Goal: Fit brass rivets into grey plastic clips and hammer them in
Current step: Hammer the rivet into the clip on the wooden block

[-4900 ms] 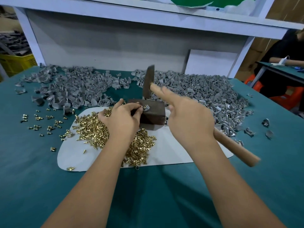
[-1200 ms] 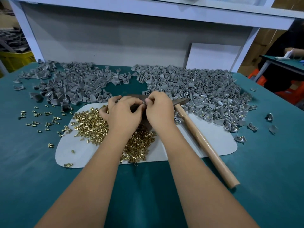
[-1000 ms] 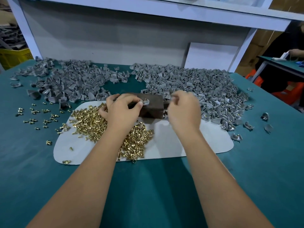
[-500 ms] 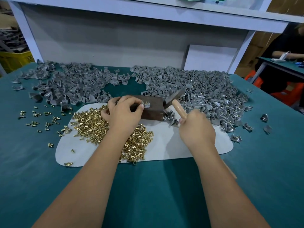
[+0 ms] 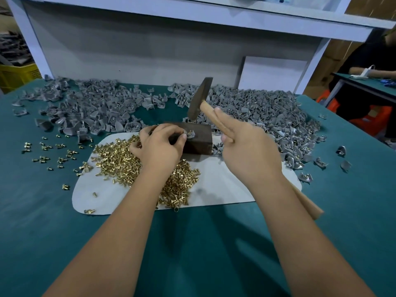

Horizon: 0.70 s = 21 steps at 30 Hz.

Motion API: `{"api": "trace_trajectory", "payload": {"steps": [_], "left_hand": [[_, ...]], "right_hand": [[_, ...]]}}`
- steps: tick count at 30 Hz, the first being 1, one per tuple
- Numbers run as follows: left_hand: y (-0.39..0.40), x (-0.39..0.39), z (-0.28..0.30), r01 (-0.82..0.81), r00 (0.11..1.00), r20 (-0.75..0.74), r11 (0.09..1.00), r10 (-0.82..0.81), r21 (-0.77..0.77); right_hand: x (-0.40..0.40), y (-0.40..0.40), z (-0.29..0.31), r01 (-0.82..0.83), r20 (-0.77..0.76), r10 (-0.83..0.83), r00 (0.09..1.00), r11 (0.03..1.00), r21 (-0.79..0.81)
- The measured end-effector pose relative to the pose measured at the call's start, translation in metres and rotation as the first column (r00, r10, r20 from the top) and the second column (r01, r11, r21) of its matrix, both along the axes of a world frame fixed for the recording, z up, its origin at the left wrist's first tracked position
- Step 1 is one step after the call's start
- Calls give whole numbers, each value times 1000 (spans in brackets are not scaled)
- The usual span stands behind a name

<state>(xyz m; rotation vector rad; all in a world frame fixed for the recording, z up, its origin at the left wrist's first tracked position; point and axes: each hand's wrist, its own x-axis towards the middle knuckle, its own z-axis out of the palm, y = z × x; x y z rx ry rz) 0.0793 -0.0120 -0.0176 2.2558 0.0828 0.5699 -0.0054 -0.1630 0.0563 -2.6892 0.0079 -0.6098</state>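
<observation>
Hammer (image 5: 201, 97) raised since; right hand (image 5: 246, 151) gripping, left hand (image 5: 159, 144) pinching clip (image 5: 190, 133).

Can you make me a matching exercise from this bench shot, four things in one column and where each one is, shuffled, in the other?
Things:
1. hammer
2. clip with rivet
3. loose rivet pile
4. dark block

Places:
A. spread on the white mat, under the left wrist
B. raised in the right hand, head above the block
C. on the mat, in front of the grey clip heaps
D. on top of the block, at the left hand fingertips

Pairs: 1-B, 2-D, 3-A, 4-C
</observation>
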Motion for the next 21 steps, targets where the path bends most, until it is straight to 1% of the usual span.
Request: {"api": "trace_trajectory", "payload": {"steps": [3,6,7,8,10,11,14,15,18,21], "left_hand": [[2,0,0,5,1000,0,1000,-5,-7],[0,1,0,-20,1000,-6,1000,20,-21],[-1,1,0,-20,1000,-1,999,20,-28],[-1,1,0,-14,1000,6,999,14,-31],[0,1,0,-2,1000,4,1000,2,-20],[0,0,-1,-3,1000,-1,1000,3,-14],[-1,2,-2,-32,999,15,999,32,-15],[-1,2,-2,-34,999,19,999,35,-16],[0,2,-3,-18,1000,5,1000,18,13],[0,2,-3,-32,999,8,999,32,5]], "right_hand": [[-1,2,-1,-2,-34,-2,999,994,-109],[0,3,3,30,108,-19,994,995,-98],[0,3,3,36,134,-22,991,994,-103],[0,3,3,25,116,-9,993,991,-132],[0,2,1,-8,4,9,1000,981,-192],[0,1,2,-5,-12,2,1000,981,-194],[2,4,3,52,101,-34,994,982,-182],[1,6,2,52,111,-30,993,979,-199],[-1,7,-1,-6,55,21,998,964,-264],[-2,9,3,71,154,-29,988,960,-271]]}}
